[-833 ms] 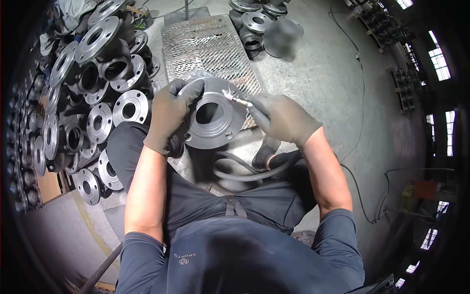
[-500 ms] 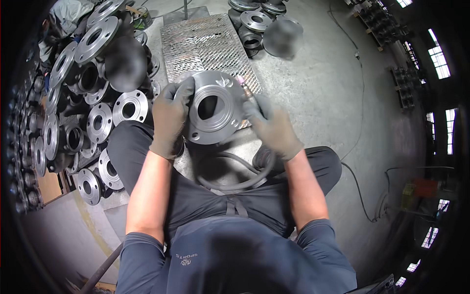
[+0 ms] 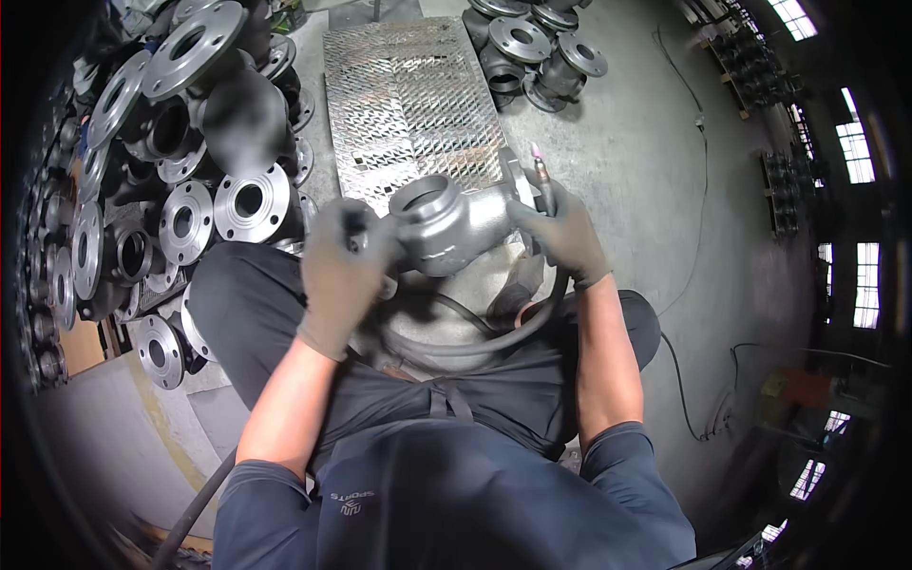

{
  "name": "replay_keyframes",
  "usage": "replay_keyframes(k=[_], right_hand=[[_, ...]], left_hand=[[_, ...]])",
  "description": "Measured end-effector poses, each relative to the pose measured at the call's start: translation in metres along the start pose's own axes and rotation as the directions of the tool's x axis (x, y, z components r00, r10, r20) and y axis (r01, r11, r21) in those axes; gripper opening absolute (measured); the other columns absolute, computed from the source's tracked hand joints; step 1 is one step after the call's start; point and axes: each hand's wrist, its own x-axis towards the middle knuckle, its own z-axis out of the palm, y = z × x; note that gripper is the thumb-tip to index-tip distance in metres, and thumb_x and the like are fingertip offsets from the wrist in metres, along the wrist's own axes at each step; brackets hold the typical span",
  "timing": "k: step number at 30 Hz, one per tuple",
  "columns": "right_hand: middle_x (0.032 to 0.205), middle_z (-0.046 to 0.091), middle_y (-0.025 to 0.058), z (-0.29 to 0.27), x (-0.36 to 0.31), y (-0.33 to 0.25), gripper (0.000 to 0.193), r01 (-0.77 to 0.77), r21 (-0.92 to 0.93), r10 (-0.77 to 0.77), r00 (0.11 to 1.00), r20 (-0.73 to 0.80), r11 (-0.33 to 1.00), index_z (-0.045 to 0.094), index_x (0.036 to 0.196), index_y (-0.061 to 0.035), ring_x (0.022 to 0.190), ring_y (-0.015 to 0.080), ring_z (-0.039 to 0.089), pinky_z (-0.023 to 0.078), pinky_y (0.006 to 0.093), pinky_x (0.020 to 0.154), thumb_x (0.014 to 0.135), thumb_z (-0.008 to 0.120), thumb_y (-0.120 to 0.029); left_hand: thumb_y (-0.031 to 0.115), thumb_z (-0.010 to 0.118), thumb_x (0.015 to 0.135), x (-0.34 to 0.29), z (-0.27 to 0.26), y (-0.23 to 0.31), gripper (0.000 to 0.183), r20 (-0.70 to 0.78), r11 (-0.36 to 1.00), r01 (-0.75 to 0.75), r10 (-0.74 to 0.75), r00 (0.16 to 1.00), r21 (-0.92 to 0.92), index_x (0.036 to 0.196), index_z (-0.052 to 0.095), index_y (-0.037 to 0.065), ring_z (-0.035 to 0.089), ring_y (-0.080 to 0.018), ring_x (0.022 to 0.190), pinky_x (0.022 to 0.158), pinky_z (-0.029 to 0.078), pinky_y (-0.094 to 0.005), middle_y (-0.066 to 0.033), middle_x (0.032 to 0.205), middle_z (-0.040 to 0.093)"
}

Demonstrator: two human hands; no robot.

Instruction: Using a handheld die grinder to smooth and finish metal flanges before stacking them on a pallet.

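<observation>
The casting (image 3: 451, 236) is up between the two hands, above the lap and short of the plate (image 3: 408, 104), lying on its side with its round mouth tipped upward. From where I stand, a few bright streaks show on the lower face of its body (wear, glare or fresh tool marks, I can't say which).

The left hand (image 3: 347, 266) is at the casting's left end, fingers bent about it; it is too blurred for me to tell whether they are pressed tight. The right hand (image 3: 570, 228) pinches the tool (image 3: 543, 176) between thumb and fingers, with the thumb side up against the right-hand flange (image 3: 518, 185). The tool's pink tip points up, just beside that flange and seemingly clear of metal, so I'd judge that no surface is being worked at this instant.

This piece, then, looks part-way through at best: it is in hand, not set down, and how much of it has been dressed I can't make out.

A black hose (image 3: 456, 349) loops below it, over the lap. Outward, a heap of castings (image 3: 252, 204) crowds the left side, and a smaller cluster (image 3: 518, 38) stands past the plate's far right corner. Which of those are finished and which are waiting, I can't tell.
</observation>
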Motion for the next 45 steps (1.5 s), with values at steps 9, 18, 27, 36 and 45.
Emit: replay_keyframes(k=[9,18,27,36,45], right_hand=[[0.1,0.077,0.006,-0.025,0.029,0.122,0.049,-0.083,0.173,0.067,0.993,0.095,0.981,0.07,0.127,0.0044,0.085,0.012,0.071,0.06,0.0307,0.076,0.086,0.087,-0.016],[0.095,0.076,0.0051,-0.009,0.004,0.137,0.042,-0.204,0.295,0.189,0.979,0.079,0.933,0.069,0.121,0.003,0.085,0.0128,0.072,0.06,0.0303,0.077,0.086,0.088,-0.011],[0.094,0.074,0.0024,0.068,-0.006,0.145,0.03,-0.294,0.51,0.27,0.955,0.122,0.808,0.072,0.112,0.0012,0.082,0.0097,0.069,0.056,0.0279,0.075,0.088,0.087,-0.009],[0.078,0.064,-0.0016,0.095,-0.021,0.121,0.034,-0.275,0.552,0.347,0.937,-0.028,0.787,0.068,0.135,-0.0023,0.055,0.0058,0.056,0.042,0.0254,0.046,0.103,0.074,-0.015],[0.11,0.071,0.0267,0.037,-0.055,0.084,0.055,0.171,-0.125,-0.187,0.973,-0.132,0.977,0.055,0.156,0.0013,0.093,0.0367,0.072,0.056,0.0464,0.092,0.101,0.054,-0.003]], left_hand=[[0.05,0.078,0.099,0.001,0.058,-0.057,0.086,0.407,0.754,0.616,-0.501,0.764,-0.229,0.152,0.051,-0.012,0.068,-0.0208,0.116,0.097,0.054,-0.0331,-0.0185,0.129,0.069],[0.004,0.071,0.085,0.009,0.06,-0.027,0.076,0.361,0.823,0.446,-0.32,0.876,-0.352,0.157,0.049,-0.01,0.071,-0.014,0.093,0.08,0.057,-0.0282,-0.0116,0.115,0.075],[0.012,0.088,0.073,0.024,0.003,0.028,0.101,0.143,0.997,-0.074,0.075,0.987,-0.011,0.162,0.045,-0.007,0.066,-0.0295,0.135,0.112,0.052,-0.0395,-0.0261,0.151,0.064],[0.013,0.091,0.071,-0.002,-0.015,0.028,0.11,0.19,0.974,-0.202,0.18,0.965,0.106,0.165,0.039,-0.008,0.064,-0.0302,0.142,0.115,0.051,-0.0386,-0.0264,0.158,0.059],[0.002,0.082,0.068,-0.011,-0.006,0.03,0.107,0.159,0.964,-0.229,0.207,0.965,0.134,0.167,0.041,-0.002,0.054,-0.0282,0.149,0.126,0.041,-0.0406,-0.0188,0.165,0.054]])
